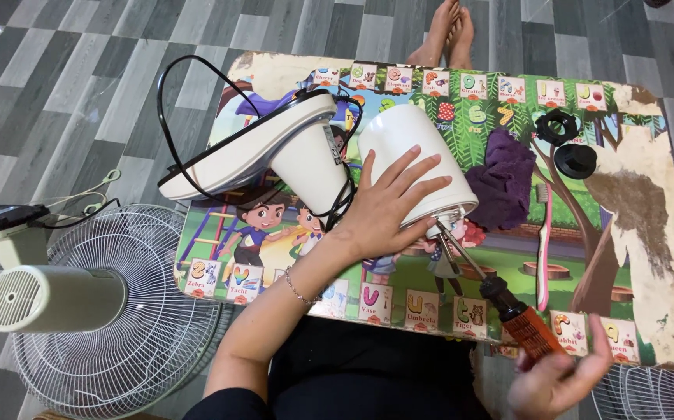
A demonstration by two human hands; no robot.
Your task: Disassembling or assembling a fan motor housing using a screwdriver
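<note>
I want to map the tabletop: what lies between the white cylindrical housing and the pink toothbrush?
In the head view, a crumpled purple cloth lies on the table between the white housing and the pink toothbrush.

Purple cloth (506,177), pink toothbrush (543,247), two black round caps (566,144), white fan guard (111,327) on floor, colourful picture table (648,233)

Your low picture-printed table (648,194) fills the frame's middle, carrying a white fan base (251,148) at left, a white housing (411,148), purple cloth (504,175), pink toothbrush (543,249) and two black knobs (566,144) upper right.
</note>
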